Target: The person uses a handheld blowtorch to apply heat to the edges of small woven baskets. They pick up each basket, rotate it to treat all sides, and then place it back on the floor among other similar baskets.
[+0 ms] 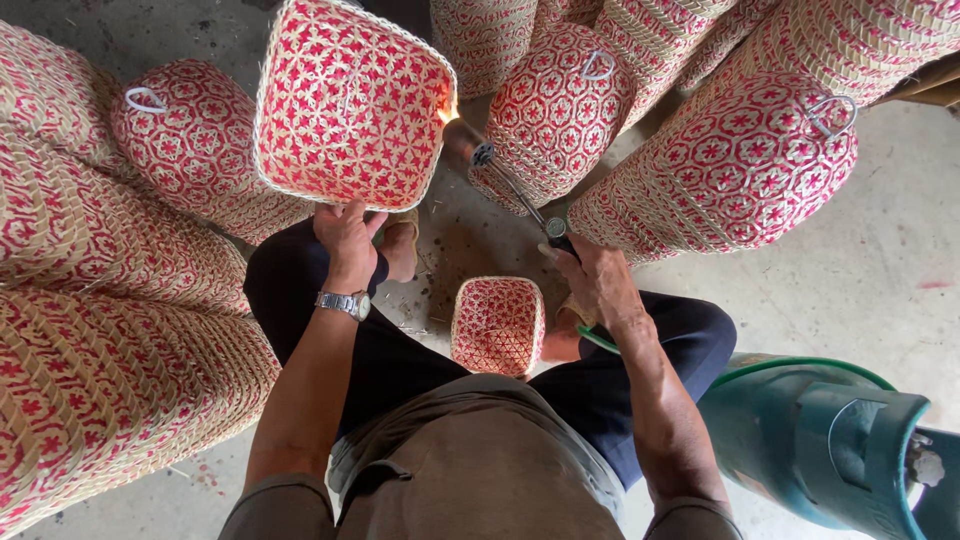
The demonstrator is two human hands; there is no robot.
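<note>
Seen from above, seated on a concrete floor (880, 290) among stacks of red-and-cream woven baskets (720, 170). Left hand (347, 238) clenched on the lower rim of a square basket (352, 100), held up at eleven o'clock with its patterned bottom facing the camera. Wristwatch (343, 303) on that wrist. Right hand (597, 277) wrapped around the handle of a gas torch (510, 185), its metal tube pointing up toward eleven o'clock. Small orange flame (446, 108) at the nozzle, touching the basket's right edge. Smaller basket (498, 324) resting on the floor between the knees, dead centre. Green gas cylinder (820, 440) at four o'clock, green hose (598, 341) running from it toward the right hand. More stacked baskets (90, 300) lying at nine o'clock.
</note>
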